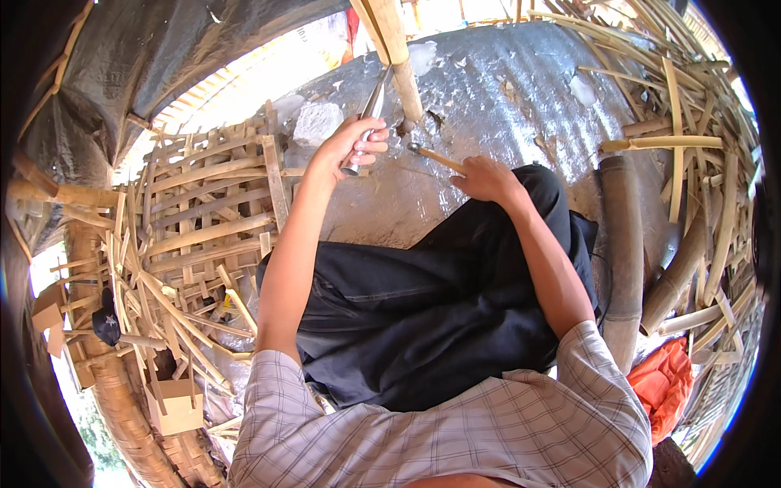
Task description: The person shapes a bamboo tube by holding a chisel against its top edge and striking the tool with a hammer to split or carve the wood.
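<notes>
My left hand (358, 146) is raised in front of me, its fingers wrapped round a long metal tool (376, 99). The tool's shiny grey blade-like part points up and away; a rounded end shows below the fist. Above my right knee, my right hand (486, 180) is closed on a slim light wooden stick (439, 157). Its dark tip points left and away from me, near the foot of a bamboo post (407, 89). The two tools are apart. My fingers hide part of each.
Shiny dark sheeting (504, 89) covers the ground ahead. A woven bamboo lattice (211, 195) stands at left among loose strips. At right are a thick bamboo pole (621, 260), piled bamboo pieces (675, 138) and an orange cloth (663, 382). A pale block (317, 124) lies near my left hand.
</notes>
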Demonstrator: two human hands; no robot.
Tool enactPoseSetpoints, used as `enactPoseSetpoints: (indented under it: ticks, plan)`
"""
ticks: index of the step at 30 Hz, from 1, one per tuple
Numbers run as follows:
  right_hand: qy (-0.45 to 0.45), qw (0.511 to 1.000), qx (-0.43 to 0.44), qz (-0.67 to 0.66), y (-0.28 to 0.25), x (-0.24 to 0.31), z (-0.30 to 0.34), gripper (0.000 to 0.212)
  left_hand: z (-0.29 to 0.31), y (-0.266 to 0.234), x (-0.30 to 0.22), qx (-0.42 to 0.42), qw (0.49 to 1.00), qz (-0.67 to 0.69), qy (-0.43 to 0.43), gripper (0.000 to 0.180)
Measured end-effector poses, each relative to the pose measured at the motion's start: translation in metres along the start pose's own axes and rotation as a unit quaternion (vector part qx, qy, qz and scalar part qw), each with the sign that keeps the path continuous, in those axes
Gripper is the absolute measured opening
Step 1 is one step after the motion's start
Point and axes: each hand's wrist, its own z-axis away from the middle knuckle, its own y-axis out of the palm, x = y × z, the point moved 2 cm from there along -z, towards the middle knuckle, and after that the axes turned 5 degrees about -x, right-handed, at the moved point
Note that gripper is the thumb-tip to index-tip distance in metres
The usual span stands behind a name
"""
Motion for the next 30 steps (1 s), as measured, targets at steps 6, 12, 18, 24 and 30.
enactPoseSetpoints:
  ticks: [6, 12, 18, 24, 30]
  plan:
    - [-0.003, 1.0, -0.001, 0.02, 0.013, 0.001, -0.004, 0.046, 0.005, -0.006, 0.003, 0.007, 1.0, 0.003, 0.005, 0.016]
    - [0.005, 1.0, 0.013, 0.028, 0.007, 0.006, 0.003, 0.048, 0.002, -0.006, 0.005, 0.025, 0.999, 0.019, -0.005, 0.019]
    - [-0.003, 0.999, 0.02, 0.04, 0.012, -0.001, -0.001, 0.05, -0.001, -0.003, 0.009, 0.026, 0.999, 0.047, -0.004, 0.019]
    - [-0.008, 0.998, 0.043, 0.045, 0.008, 0.005, 0.001, 0.053, 0.0, -0.004, 0.01, 0.028, 0.999, 0.041, -0.006, 0.017]
    - [-0.016, 0.998, 0.044, 0.039, 0.007, 0.003, 0.003, 0.052, 0.0, 0.003, 0.009, 0.035, 0.995, 0.091, 0.004, 0.022]
